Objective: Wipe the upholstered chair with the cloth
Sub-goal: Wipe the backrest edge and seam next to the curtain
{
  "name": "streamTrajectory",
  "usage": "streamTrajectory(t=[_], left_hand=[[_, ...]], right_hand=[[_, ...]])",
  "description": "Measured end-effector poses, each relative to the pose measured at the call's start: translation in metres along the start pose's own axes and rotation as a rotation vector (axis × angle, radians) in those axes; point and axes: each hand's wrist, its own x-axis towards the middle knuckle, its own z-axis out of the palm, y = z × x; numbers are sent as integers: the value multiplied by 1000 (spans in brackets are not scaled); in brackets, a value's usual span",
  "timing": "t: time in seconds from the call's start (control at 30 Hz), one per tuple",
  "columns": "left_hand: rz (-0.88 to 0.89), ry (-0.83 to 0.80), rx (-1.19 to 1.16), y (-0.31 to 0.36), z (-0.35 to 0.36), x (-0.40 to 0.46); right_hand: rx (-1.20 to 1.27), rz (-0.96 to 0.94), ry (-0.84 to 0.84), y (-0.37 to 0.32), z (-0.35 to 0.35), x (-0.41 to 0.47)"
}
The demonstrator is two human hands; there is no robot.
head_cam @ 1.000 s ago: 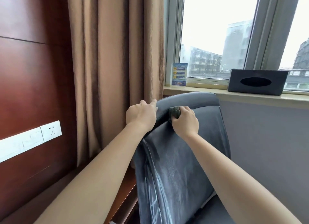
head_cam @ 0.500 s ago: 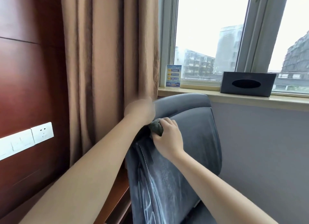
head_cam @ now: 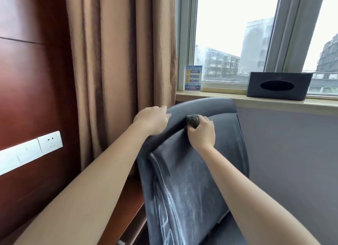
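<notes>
A dark grey upholstered chair (head_cam: 197, 180) stands below the window, its backrest facing me with pale streaks low on the fabric. My right hand (head_cam: 201, 133) grips a balled dark grey cloth (head_cam: 192, 120) and presses it against the seam under the headrest. My left hand (head_cam: 152, 120) rests on the chair's upper left edge, fingers curled over the top toward the back.
Brown curtains (head_cam: 118, 61) hang just left of the chair. A red-brown wood wall panel with a white socket (head_cam: 50, 142) is at left. On the windowsill (head_cam: 274, 103) stand a black tissue box (head_cam: 278, 86) and a small blue card (head_cam: 193, 78). A grey wall is to the right.
My right hand with the cloth slid down-left along the seam, then moved back up-right toward the headrest middle. My left hand stayed on the chair's upper left edge.
</notes>
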Motion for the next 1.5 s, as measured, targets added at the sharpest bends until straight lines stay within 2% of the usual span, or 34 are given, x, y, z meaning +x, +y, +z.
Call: streamTrajectory(t=[0.17, 0.3, 0.4, 0.47, 0.6, 0.77, 0.87, 1.0, 1.07, 1.13, 1.27, 1.33, 1.4, 1.5], left_hand=[[6, -53, -104, -2, -8, -7], [13, -34, -86, -2, -10, -15], [3, -21, -57, -3, -7, -20], [-14, 5, -27, -2, -5, -22], [-64, 58, 14, -1, 0, -26], [-90, 131, -19, -5, 3, -34], [-84, 148, -46, -7, 4, -37], [-78, 147, -71, -7, 3, -35], [-77, 154, -88, -7, 4, -36], [-81, 155, -133, -10, 7, -37], [-109, 157, -238, -14, 9, -38], [-125, 176, -273, -13, 8, -40], [-156, 224, -322, -12, 11, -43], [-189, 332, -408, -11, 19, -50]], right_hand=[[176, -382, -11, -21, 11, -90], [135, -494, 63, -17, 14, -113], [43, -573, 45, -19, 5, -97], [12, -488, 31, -23, 2, -81], [-71, -178, 35, -18, 4, -38], [-144, 32, -1, -21, 3, -13], [-25, -38, -9, -29, 1, -35], [95, -437, -34, -48, 8, -106], [50, -523, -20, -49, 6, -113], [-7, -491, -4, -44, 5, -94], [-110, -157, -21, -28, 2, -41], [-97, -86, -22, -27, 3, -36], [-14, -89, -7, -30, 5, -47], [110, -243, 17, -28, 13, -90]])
